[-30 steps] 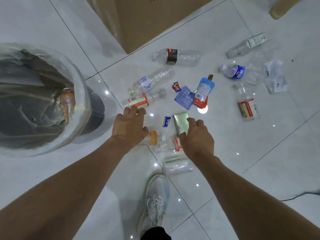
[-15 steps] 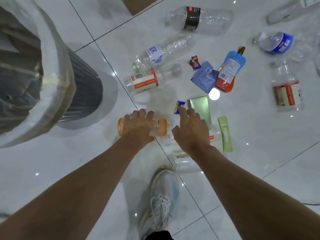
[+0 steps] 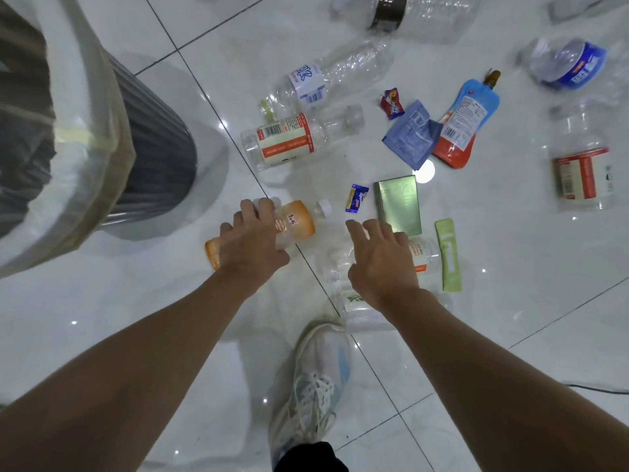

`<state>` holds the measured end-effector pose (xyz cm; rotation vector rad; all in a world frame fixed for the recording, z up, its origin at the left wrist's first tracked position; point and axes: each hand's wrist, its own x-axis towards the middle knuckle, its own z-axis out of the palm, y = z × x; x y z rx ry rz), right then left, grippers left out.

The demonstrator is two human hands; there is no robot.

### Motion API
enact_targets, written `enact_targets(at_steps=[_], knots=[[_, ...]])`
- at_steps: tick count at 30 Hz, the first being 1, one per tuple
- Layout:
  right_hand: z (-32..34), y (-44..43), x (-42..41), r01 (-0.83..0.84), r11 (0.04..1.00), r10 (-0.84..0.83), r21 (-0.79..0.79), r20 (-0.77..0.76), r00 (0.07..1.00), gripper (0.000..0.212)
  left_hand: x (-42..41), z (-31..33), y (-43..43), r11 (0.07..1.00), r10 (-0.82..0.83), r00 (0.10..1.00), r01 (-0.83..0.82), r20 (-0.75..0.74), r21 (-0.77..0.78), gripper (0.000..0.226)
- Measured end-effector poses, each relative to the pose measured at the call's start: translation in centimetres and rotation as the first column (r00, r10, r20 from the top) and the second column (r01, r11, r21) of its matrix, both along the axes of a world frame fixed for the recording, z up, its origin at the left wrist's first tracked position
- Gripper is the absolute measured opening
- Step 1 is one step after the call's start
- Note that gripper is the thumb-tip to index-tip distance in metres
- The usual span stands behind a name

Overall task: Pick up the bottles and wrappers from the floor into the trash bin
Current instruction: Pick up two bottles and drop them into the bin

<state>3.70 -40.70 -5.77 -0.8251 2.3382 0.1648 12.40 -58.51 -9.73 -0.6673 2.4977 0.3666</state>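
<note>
My left hand (image 3: pixel 250 245) is closed around an orange-labelled bottle (image 3: pixel 296 223) lying tilted on the white floor. Fingers spread, my right hand (image 3: pixel 379 260) hovers over a clear bottle with an orange-and-white label (image 3: pixel 423 255); whether it touches is unclear. Another clear bottle (image 3: pixel 354 303) lies under my right wrist. The grey trash bin with a clear liner (image 3: pixel 102 158) stands at the upper left. Nearby lie a green box (image 3: pixel 398 204), a green sachet (image 3: pixel 449 253) and a small blue candy wrapper (image 3: pixel 355 198).
Further out lie several clear bottles (image 3: pixel 289 141), a blue foil pack (image 3: pixel 410 134), a red-blue spouted pouch (image 3: pixel 466 120) and a red candy wrapper (image 3: pixel 391 103). My shoe (image 3: pixel 313 376) stands on the tile below my hands. A cable (image 3: pixel 599 388) runs at the right.
The view has dropped closer to the floor. My left hand has taken hold of the orange bottle and turned it. My right hand has spread over the clear bottle.
</note>
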Motion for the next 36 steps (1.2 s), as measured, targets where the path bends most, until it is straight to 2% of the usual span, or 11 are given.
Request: enact_targets(at_steps=[4, 8, 13, 16, 21, 23, 27, 32, 36], knots=[[-1.4, 1.3, 0.3, -0.215, 0.967, 0.213, 0.136, 0.025, 0.977, 0.081, 1.6, -0.8, 0.4, 0.999, 0.042, 0.999, -0.041, -0.010, 0.031, 0.077], [-3.3, 2.3, 0.3, -0.286, 0.927, 0.289, 0.245, 0.024, 0.957, 0.090, 3.5, -1.5, 1.3, 1.000, -0.001, 1.000, 0.001, 0.002, -0.018, 0.075], [-4.3, 2.5, 0.9, -0.383, 0.885, 0.395, 0.265, 0.009, 0.919, 0.074, 4.4, -1.8, 1.8, 0.998, -0.047, 0.999, 0.047, -0.001, -0.039, 0.073], [-3.8, 2.0, 1.2, -0.329, 0.920, 0.336, 0.212, 0.002, 0.942, 0.065, 4.1, -1.3, 1.5, 0.999, -0.009, 1.000, 0.008, -0.012, -0.031, 0.074], [-0.6, -0.4, 0.8, -0.037, 0.999, 0.038, 0.029, -0.025, 0.999, 0.059, 3.2, 1.4, 0.5, 0.998, 0.065, 0.994, -0.066, -0.092, -0.011, 0.070], [1.0, -1.3, 0.6, 0.020, 1.000, -0.020, 0.018, -0.038, 0.999, 0.063, 2.8, 3.0, -0.2, 0.997, 0.073, 0.990, -0.077, -0.124, -0.027, 0.072], [4.8, -2.6, 0.8, 0.067, 0.996, -0.062, 0.054, -0.085, 0.994, 0.071, 2.1, 7.1, -1.7, 0.989, 0.140, 0.979, -0.132, -0.147, 0.060, 0.074], [10.7, -4.8, 2.3, 0.148, 0.985, -0.138, 0.084, -0.110, 0.984, 0.069, 3.1, 13.7, -3.0, 0.969, 0.236, 0.957, -0.218, -0.172, 0.115, 0.067], [15.5, -7.0, 3.1, 0.278, 0.961, -0.277, 0.005, -0.071, 0.958, 0.068, 4.3, 19.1, -3.8, 0.960, 0.273, 0.932, -0.248, -0.237, 0.131, 0.067]])
